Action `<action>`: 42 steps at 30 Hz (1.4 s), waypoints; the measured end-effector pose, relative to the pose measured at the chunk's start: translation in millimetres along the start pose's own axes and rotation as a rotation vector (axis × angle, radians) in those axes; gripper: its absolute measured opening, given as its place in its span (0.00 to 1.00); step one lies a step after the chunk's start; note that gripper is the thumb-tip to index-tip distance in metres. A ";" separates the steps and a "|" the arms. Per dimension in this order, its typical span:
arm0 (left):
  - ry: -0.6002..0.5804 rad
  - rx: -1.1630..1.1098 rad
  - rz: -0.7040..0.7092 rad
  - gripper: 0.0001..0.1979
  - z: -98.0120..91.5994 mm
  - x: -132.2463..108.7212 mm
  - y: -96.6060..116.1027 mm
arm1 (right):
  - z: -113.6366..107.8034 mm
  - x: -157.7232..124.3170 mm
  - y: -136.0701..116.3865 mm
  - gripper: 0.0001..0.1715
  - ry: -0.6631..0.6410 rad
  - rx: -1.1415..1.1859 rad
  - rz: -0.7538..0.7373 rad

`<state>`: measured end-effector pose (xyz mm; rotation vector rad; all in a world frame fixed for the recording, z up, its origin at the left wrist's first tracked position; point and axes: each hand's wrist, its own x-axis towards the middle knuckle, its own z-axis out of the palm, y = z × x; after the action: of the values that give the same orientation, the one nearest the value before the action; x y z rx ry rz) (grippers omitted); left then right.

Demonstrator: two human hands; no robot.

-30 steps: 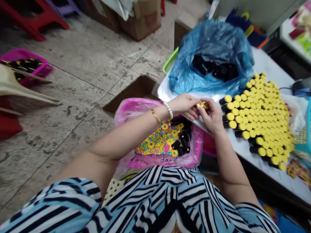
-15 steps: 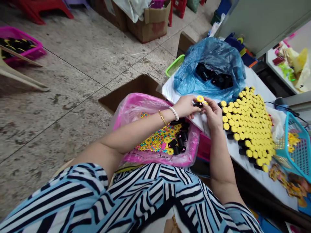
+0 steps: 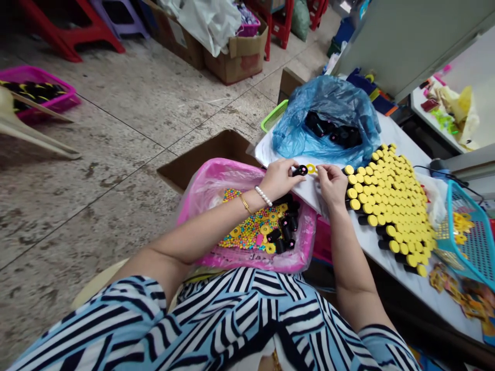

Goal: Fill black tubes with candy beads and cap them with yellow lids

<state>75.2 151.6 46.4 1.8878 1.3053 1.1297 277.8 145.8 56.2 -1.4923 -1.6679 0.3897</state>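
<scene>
My left hand (image 3: 279,178) pinches a short black tube (image 3: 300,171) above the table's near edge. My right hand (image 3: 331,183) pinches a yellow ring cap (image 3: 311,168) right beside the tube's end, the two parts just apart. Below my hands a pink tray lined with plastic (image 3: 216,185) holds tiny coloured beads (image 3: 247,232), loose yellow rings and several black tubes (image 3: 284,229). To the right a big block of black tubes with yellow caps (image 3: 390,201) lies on the white table (image 3: 433,293).
A blue plastic bag (image 3: 328,116) of black tubes sits behind my hands, with a green basket (image 3: 274,114) at its left. A teal basket (image 3: 474,232) stands at the right. An open cardboard box (image 3: 204,157) sits on the floor beside the tray. Farther off are a pink basket (image 3: 36,93) and red stools.
My hands drew slightly apart: the yellow cap that sat on the black tube half a second ago is now held beside it. The camera view lifted and swung a little.
</scene>
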 end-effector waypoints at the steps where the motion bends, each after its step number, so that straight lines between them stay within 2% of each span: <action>1: 0.011 0.015 0.006 0.16 -0.6 -1.2 -2.1 | 0.5 2.9 -1.0 0.22 0.044 -0.046 -0.012; 3: 0.036 0.027 0.019 0.17 -0.1 -2.7 -3.8 | 1.2 9.7 -4.5 0.19 0.113 -0.123 -0.011; 9: 0.024 0.003 0.017 0.21 0.2 -2.9 0.3 | 1.5 14.3 -7.1 0.22 -0.120 -0.469 -0.232; 11: -0.001 -0.019 0.043 0.22 -2.8 -3.4 1.1 | 1.8 7.7 -6.5 0.20 -0.146 -0.525 -0.295; 15: -0.041 -0.023 0.075 0.15 -8.2 -5.0 1.6 | 2.4 -7.8 -10.8 0.19 -0.125 -0.577 -0.364; 20: -0.069 -0.108 0.054 0.18 -9.7 -5.5 2.3 | -0.8 -19.5 -15.5 0.22 -0.100 -0.576 -0.298; 26: -0.100 -0.176 0.058 0.15 -8.8 -2.3 -0.3 | -4.5 -19.5 -9.3 0.22 -0.038 -0.658 -0.198; 30: -0.098 -0.226 0.040 0.14 -8.2 -0.7 -3.1 | -10.9 -22.4 -13.2 0.25 -0.113 -0.717 -0.256; 33: -0.085 -0.243 0.037 0.14 -7.4 -1.1 -3.9 | -20.0 -27.8 -19.6 0.28 -0.179 -0.631 -0.258; 38: -0.058 -0.235 0.039 0.16 -6.4 -3.2 -3.8 | -32.3 -39.1 -27.5 0.27 -0.148 -0.433 -0.200; 42: -0.047 -0.221 0.049 0.16 -5.1 -4.9 -4.2 | -32.2 -45.0 -28.8 0.25 -0.209 -0.462 -0.193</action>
<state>68.0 148.4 43.8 1.7804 1.0675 1.1944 279.8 87.7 79.0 -1.6368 -2.1547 0.0534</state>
